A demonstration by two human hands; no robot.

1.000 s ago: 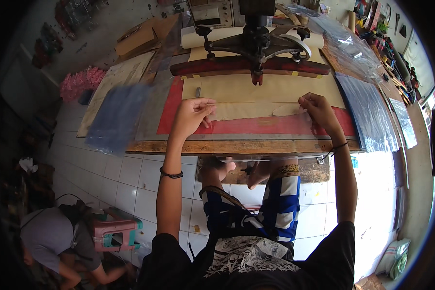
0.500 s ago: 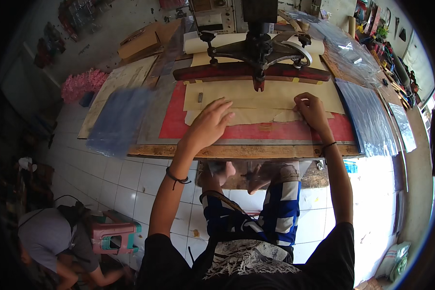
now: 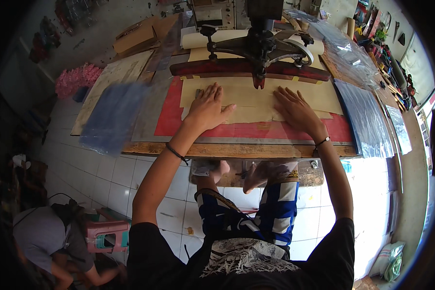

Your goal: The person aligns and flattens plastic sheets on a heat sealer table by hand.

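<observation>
My left hand (image 3: pixel 209 106) lies flat with fingers spread on a cream sheet (image 3: pixel 256 99) that covers a red pad (image 3: pixel 169 113) on the wooden work table (image 3: pixel 237 151). My right hand (image 3: pixel 295 108) also presses flat on the same sheet, to the right. Both hands sit just in front of the long dark red bar (image 3: pixel 246 68) of a black press machine (image 3: pixel 261 41) that stands over the table's far side.
A clear bluish plastic sheet (image 3: pixel 113 116) hangs off the table's left side. A stack of clear plastic sheets (image 3: pixel 367 118) lies at the right. A person (image 3: pixel 48 237) crouches on the tiled floor at lower left beside a pink stool (image 3: pixel 108 237).
Both hands have moved forward from the table's near edge onto the cream sheet, toward the press bar, and now lie flat on it.
</observation>
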